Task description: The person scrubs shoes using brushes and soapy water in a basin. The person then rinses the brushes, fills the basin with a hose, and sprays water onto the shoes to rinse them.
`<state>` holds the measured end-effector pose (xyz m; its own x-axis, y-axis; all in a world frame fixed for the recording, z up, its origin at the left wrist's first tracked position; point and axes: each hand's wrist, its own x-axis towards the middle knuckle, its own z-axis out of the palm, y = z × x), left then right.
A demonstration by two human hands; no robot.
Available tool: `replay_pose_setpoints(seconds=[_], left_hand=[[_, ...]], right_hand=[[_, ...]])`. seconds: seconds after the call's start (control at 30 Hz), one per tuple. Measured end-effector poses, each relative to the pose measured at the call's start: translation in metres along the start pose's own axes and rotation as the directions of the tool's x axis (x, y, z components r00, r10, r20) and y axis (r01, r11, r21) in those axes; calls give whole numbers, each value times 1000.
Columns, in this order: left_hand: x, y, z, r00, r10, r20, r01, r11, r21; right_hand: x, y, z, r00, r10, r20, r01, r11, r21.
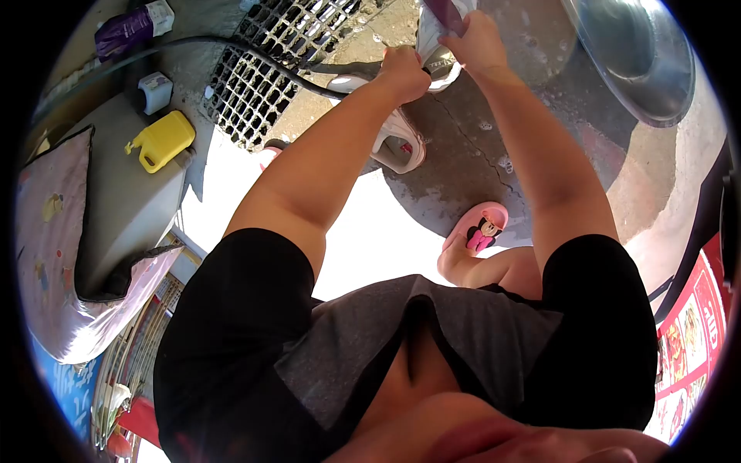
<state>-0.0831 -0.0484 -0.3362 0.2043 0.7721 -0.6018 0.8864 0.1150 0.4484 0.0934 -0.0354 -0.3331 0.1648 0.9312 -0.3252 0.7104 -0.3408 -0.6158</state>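
Left hand (404,73): curled closed round black hose (272,63)
Right hand (478,45): fingers bent at purple object (444,12), beside white shoe (428,37); exact hold unclear
Hose: arcs over grate (266,100) from left, tip right
Shoe: forward of wearer, opening nearer, long axis fore-aft

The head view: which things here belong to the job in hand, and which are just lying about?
Seemingly in the job:
black hose, apparently in the left hand
purple object, in the right hand
white shoe beside the hands
second white shoe, on the ground

Seemingly just lying about:
yellow jug
purple packet
small white container
metal basin, role unclear
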Motion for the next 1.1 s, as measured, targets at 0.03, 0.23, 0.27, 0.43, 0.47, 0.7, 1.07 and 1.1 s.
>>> replay_pose_setpoints(seconds=[0.03,0.23,0.27,0.43,0.47,0.7,1.07,1.1], left_hand=[[-1,-7,-2,997,77,-1,-77,997,5],[-12,-16,-17,998,-8,69,10,1000,-25],[-16,-15,-17,997,24,77,-25,1000,16],[-29,15,-18,992,110,-59,-101,986,132],[-24,19,-13,990,92,-105,-76,987,143],[16,21,18,991,-32,-128,75,934,350],[7,48,-5,603,674,-427,-573,738,356],[12,46,-3,597,676,-431,-584,735,344]], right_hand=[[0,0,-2,1000,-1,8,1,1000,5],[-17,6,-11,996,-73,-45,75,997,37],[-18,0,-14,996,-90,5,90,995,-31],[-2,1,3,971,-236,43,235,898,-371],[-4,-6,0,974,-202,99,225,901,-372],[-2,14,-15,965,-102,240,91,994,58],[-34,30,-32,959,240,148,-278,895,350],[-44,28,-17,970,223,97,-240,943,232]])
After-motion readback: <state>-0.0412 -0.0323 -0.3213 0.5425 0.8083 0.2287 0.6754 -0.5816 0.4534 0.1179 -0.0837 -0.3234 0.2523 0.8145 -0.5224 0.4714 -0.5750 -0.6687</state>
